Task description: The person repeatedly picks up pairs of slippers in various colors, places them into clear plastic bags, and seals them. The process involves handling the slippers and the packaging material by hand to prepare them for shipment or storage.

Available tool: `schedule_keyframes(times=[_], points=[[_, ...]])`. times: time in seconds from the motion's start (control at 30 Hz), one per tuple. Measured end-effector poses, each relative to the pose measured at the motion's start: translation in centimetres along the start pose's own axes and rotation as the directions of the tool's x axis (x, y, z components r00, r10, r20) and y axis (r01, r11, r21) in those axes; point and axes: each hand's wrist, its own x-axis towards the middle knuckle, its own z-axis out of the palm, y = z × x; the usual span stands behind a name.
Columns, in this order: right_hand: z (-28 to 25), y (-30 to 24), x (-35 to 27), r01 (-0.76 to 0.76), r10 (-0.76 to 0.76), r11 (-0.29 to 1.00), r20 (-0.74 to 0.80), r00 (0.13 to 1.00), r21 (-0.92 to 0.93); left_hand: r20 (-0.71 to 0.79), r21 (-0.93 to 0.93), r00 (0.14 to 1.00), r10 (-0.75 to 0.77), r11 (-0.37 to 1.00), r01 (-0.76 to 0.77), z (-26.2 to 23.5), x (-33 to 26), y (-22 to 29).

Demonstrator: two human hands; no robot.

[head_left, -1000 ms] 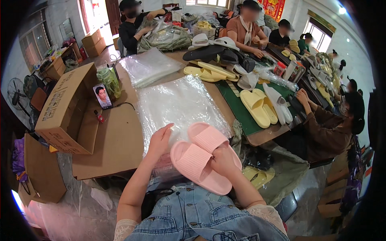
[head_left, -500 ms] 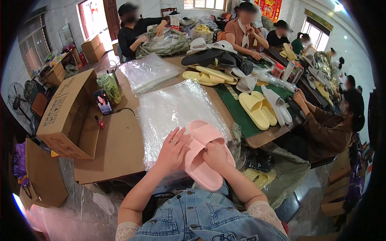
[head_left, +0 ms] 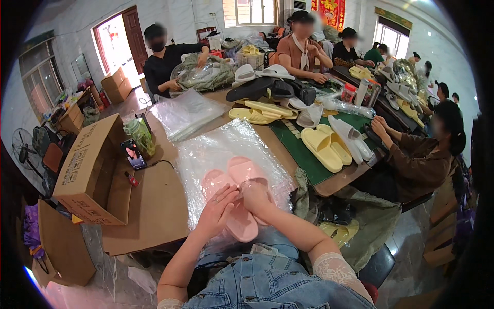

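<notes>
Near the front edge of our desk (head_left: 154, 211), our right hand (head_left: 256, 196) grasps the pink slide slippers (head_left: 242, 220) over clear plastic bags (head_left: 239, 141), toes pointing away and slanting left, while our left hand (head_left: 218, 210) lies on the left slipper, fingers extended.

Matt pink slippers (head_left: 243, 225) are set on glossy clear sheets (head_left: 247, 140).
The slippers are formed in smooth-looking plastic; thin, wrinkled plastic film is seen in the sheets. Dull brown cardboard is shown by the carton (head_left: 85, 177), blue denim by the garment (head_left: 252, 280), lace by the sleeve (head_left: 335, 268).
</notes>
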Motion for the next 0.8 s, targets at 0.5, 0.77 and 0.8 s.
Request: schedule_keyframes(times=[0.5, 0.77, 0.8], points=[[0.6, 1.4, 2.1, -0.157, 0.147, 0.978, 0.085, 0.986, 0.138, 0.108, -0.198, 0.99, 0.089, 0.978, -0.067, -0.1, 0.0, 0.4], [1.2, 0.1, 6.7, -0.21, 0.213, 0.972, -0.015, 0.977, 0.109, 0.065, -0.256, 0.997, 0.03, 0.967, -0.013, -2.0, -1.8, -0.8], [1.3, 0.0, 7.7, -0.238, 0.241, 0.966, -0.022, 0.97, 0.105, 0.059, -0.244, 0.998, 0.018, 0.97, -0.003, -2.3, -1.8, -0.8]])
